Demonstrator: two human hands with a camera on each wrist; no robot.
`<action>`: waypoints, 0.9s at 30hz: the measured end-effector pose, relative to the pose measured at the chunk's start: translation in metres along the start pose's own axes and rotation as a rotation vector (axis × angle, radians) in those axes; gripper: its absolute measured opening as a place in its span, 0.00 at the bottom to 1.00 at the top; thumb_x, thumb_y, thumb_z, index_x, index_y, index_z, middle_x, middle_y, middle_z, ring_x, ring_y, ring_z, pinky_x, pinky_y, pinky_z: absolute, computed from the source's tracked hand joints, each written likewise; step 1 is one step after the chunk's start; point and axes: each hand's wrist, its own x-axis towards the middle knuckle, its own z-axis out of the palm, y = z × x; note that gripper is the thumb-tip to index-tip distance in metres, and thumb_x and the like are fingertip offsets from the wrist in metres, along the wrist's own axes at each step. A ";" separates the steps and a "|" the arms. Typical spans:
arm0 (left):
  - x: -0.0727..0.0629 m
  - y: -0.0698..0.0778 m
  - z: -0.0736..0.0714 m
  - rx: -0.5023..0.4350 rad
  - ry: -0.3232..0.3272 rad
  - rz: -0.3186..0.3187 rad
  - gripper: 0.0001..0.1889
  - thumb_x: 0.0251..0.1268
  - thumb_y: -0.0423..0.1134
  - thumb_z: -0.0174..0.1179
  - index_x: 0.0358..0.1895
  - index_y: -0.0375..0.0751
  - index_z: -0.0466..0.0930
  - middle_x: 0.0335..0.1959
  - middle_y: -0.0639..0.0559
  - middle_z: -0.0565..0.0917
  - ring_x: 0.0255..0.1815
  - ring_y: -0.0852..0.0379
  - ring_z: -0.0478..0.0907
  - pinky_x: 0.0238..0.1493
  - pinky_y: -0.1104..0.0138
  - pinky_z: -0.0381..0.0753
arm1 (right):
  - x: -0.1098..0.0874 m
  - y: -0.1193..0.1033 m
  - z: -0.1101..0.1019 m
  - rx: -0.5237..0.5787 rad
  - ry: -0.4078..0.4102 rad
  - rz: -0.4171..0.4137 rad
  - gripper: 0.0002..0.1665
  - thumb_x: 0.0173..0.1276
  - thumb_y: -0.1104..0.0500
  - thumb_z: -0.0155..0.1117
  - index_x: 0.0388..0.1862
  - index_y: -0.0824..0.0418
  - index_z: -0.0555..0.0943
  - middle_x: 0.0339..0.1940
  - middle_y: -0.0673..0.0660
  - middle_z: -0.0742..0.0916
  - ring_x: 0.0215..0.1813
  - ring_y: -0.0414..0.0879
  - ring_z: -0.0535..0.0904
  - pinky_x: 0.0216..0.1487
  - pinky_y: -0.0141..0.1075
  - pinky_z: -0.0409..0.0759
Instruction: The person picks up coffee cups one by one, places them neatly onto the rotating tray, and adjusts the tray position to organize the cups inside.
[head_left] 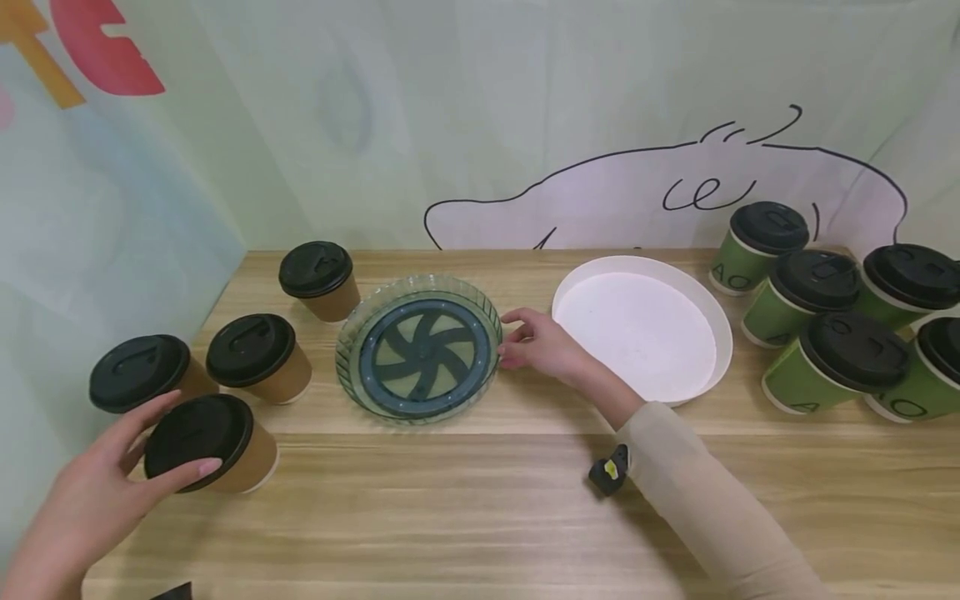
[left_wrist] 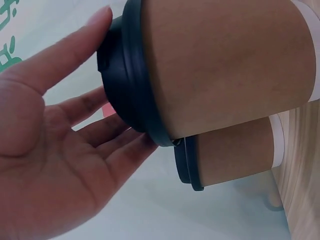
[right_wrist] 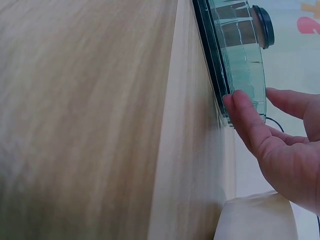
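Observation:
Toward the left front, my left hand (head_left: 97, 492) spans the black lid of a brown paper coffee cup (head_left: 255, 458), thumb on the near side and fingers on the far side. In the left wrist view the thumb and fingers (left_wrist: 127, 157) lie around the lid of this cup (left_wrist: 230, 65), which stands upright. My right hand (head_left: 551, 346) touches the right rim of a round, clear green plastic tray (head_left: 345, 367) with a dark pinwheel-shaped base. In the right wrist view its extended fingertips (right_wrist: 240, 100) rest against the tray's side wall (right_wrist: 255, 75).
Three more lidded brown cups stand near the tray, including one behind it (head_left: 333, 302). Right of the tray lies a round white tray (head_left: 641, 333). Several green lidded cups (head_left: 806, 383) cluster at the far right. A printed cloth (head_left: 480, 125) hangs behind the wooden table (head_left: 420, 517).

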 end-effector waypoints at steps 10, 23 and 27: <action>-0.003 0.003 0.001 -0.079 0.022 -0.013 0.50 0.55 0.53 0.62 0.71 0.35 0.41 0.65 0.24 0.52 0.62 0.25 0.50 0.54 0.38 0.58 | 0.000 0.000 0.000 0.006 -0.001 0.010 0.30 0.63 0.70 0.58 0.64 0.69 0.61 0.44 0.67 0.76 0.40 0.55 0.82 0.42 0.38 0.80; -0.001 0.003 0.002 -0.103 0.023 -0.060 0.51 0.56 0.55 0.61 0.71 0.33 0.40 0.65 0.22 0.52 0.63 0.26 0.50 0.55 0.38 0.56 | -0.001 -0.002 0.000 0.007 -0.010 0.016 0.30 0.63 0.70 0.58 0.64 0.68 0.62 0.43 0.67 0.76 0.40 0.54 0.82 0.43 0.38 0.80; -0.001 0.008 0.000 -0.079 0.012 -0.100 0.51 0.55 0.57 0.60 0.71 0.32 0.39 0.65 0.23 0.50 0.61 0.25 0.52 0.52 0.38 0.60 | -0.001 -0.003 0.000 0.026 -0.008 0.018 0.30 0.63 0.71 0.57 0.63 0.68 0.62 0.43 0.67 0.76 0.41 0.55 0.82 0.43 0.38 0.80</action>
